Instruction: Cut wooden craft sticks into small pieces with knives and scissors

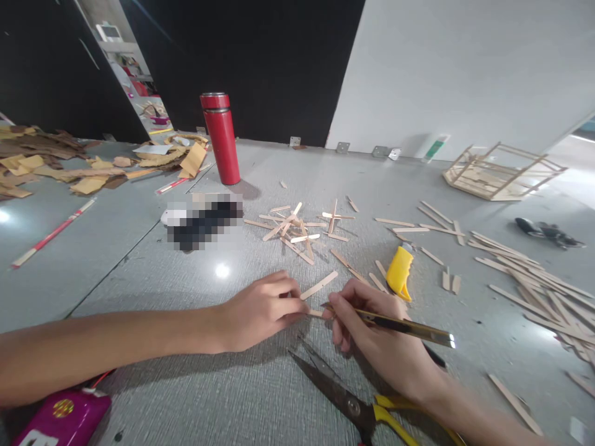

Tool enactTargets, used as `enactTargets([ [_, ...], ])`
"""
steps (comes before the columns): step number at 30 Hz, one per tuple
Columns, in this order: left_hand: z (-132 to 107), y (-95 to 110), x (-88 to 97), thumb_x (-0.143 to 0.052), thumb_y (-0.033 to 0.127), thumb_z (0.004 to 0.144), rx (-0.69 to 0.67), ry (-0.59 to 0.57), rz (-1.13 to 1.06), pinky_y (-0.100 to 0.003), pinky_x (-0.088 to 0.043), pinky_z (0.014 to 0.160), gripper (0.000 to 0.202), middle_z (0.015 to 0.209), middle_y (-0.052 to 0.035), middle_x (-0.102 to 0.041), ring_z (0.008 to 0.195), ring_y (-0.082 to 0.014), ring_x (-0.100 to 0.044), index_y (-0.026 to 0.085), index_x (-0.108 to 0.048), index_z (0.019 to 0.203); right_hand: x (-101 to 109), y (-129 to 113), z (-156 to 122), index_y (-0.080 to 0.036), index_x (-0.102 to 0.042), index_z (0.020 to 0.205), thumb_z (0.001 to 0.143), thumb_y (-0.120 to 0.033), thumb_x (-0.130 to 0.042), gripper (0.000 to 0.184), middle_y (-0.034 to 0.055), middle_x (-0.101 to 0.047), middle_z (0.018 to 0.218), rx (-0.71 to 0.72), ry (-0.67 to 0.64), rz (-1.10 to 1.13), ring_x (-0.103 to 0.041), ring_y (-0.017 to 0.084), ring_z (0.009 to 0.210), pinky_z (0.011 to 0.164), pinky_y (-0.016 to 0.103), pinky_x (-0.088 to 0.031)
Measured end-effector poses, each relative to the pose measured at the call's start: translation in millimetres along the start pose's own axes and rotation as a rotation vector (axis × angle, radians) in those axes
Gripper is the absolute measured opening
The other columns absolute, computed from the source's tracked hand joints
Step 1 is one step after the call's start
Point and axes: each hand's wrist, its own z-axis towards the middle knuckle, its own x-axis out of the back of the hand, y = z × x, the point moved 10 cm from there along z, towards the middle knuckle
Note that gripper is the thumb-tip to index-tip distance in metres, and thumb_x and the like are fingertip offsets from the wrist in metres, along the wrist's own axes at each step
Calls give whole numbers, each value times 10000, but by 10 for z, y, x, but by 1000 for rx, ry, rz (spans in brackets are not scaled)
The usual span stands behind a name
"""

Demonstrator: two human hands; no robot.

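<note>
My left hand (263, 310) is closed, pinching a thin wooden stick (318, 285) that lies on the grey table (186, 371). My right hand (376, 341) grips a slim metal craft knife (400, 326), its tip meeting the stick's end just right of my left fingers. Black scissors with yellow handles (353, 402) lie open right below my right hand. A yellow cutter (400, 272) rests just beyond my right hand.
Loose wooden sticks lie in a pile (297, 229) in the middle and in a larger heap (534, 279) at the right. A red flask (223, 139) stands behind. A stick-frame model (497, 170) sits at far right, cardboard scraps (56, 161) far left, a pink object (60, 418) near my left arm.
</note>
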Motion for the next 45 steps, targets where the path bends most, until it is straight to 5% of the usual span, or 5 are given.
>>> enactTargets([
  [7, 34, 61, -9, -641, 128, 997, 5, -45, -40, -289, -527, 820, 171, 920, -57, -673, 911, -174, -634, 167, -777, 1093, -77, 14, 39, -217, -585, 705, 1049, -535, -521, 473, -29, -622, 481, -11, -21, -13, -557, 98, 391, 427, 210, -447],
  [15, 61, 35, 35, -734, 98, 908, 54, 26, -67, -286, -540, 762, 65, 826, -49, -718, 823, -177, -668, 137, -784, 923, -110, -47, 83, -233, -544, 667, 1073, -474, -482, 476, -51, -602, 464, 65, -4, -125, -552, 100, 379, 483, 237, -457],
  [45, 37, 21, 12, -711, 144, 948, 19, 24, -76, -307, -544, 815, 100, 825, -42, -706, 828, -169, -664, 164, -792, 893, -171, -76, 79, -240, -491, 715, 1101, -450, -407, 448, -50, -601, 551, 131, -50, -233, -549, 90, 378, 454, 241, -439],
])
